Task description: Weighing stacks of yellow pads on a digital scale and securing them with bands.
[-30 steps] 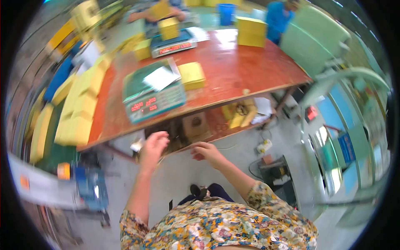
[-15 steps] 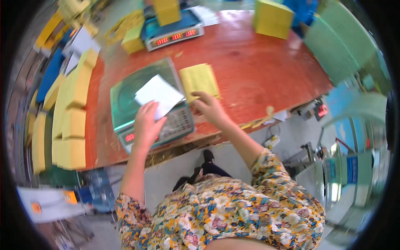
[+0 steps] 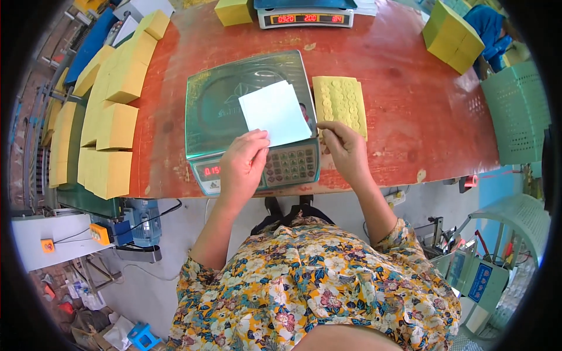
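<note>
A small stack of white paper sheets [image 3: 275,111] lies on the green pan of a digital weighing scale [image 3: 208,111]. My left hand [image 3: 243,167] is closed at the stack's near left corner, fingertips on the paper, above the scale's keypad. Just off the scale's right edge, my right hand [image 3: 349,155] has thumb and forefinger drawn into a pinch; whatever is between them, if anything, is too small to make out. Beside that hand, right of the scale, sits a stack of yellow sheets [image 3: 339,99] with rows of round embossed marks.
A second scale [image 3: 305,19] with a lit red display stands at the far side of the red table [image 3: 404,117]. Yellow paper blocks [image 3: 126,73] are piled along the left, and another yellow block [image 3: 453,38] sits far right. A green perforated chair back [image 3: 518,111] borders the right.
The view has shifted, so the table sits straighter. The white sheets remain on the scale, now turned squarer to it. My right fingers have closed into a pinch beside the scale.
</note>
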Action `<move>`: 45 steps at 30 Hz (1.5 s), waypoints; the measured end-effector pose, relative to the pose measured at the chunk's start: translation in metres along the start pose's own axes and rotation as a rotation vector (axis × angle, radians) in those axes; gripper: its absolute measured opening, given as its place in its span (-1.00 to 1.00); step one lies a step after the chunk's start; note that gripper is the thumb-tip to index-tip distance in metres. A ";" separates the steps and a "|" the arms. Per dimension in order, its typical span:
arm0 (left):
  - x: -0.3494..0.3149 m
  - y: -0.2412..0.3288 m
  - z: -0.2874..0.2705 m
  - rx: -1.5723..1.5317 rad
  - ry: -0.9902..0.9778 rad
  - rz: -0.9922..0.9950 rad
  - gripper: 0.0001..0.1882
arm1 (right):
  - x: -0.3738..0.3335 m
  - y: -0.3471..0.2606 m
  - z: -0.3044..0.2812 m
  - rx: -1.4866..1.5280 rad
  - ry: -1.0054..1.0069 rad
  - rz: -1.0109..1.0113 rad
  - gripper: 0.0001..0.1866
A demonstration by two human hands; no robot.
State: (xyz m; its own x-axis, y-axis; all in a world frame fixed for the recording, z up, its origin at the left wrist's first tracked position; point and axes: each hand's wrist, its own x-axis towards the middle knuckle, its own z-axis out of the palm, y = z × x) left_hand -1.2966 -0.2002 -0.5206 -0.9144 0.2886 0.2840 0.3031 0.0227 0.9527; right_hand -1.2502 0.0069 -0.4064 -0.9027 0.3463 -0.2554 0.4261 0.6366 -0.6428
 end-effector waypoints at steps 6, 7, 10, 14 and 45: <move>0.002 0.006 -0.005 0.251 0.033 0.198 -0.85 | -0.016 -0.015 0.036 0.055 0.165 -0.076 -0.67; 0.003 0.007 -0.006 0.243 0.035 0.227 -0.86 | -0.020 -0.026 0.040 0.157 0.200 -0.052 -0.70; -0.006 0.000 -0.032 0.223 -0.015 0.246 -0.88 | -0.033 -0.039 0.057 0.167 0.190 0.028 -0.72; -0.012 -0.004 -0.027 0.238 0.036 0.252 -0.87 | -0.034 -0.025 0.042 0.115 0.208 -0.016 -0.75; -0.156 0.258 0.362 -0.869 -0.937 -0.322 -0.35 | -0.374 0.222 -0.174 0.759 0.865 0.324 -0.63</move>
State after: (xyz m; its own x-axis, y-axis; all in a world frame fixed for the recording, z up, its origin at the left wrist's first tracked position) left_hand -0.9789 0.1072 -0.3586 -0.2751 0.9434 0.1855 -0.4835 -0.3025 0.8214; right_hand -0.8075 0.1388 -0.3284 -0.2965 0.9497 -0.1004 0.2193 -0.0346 -0.9750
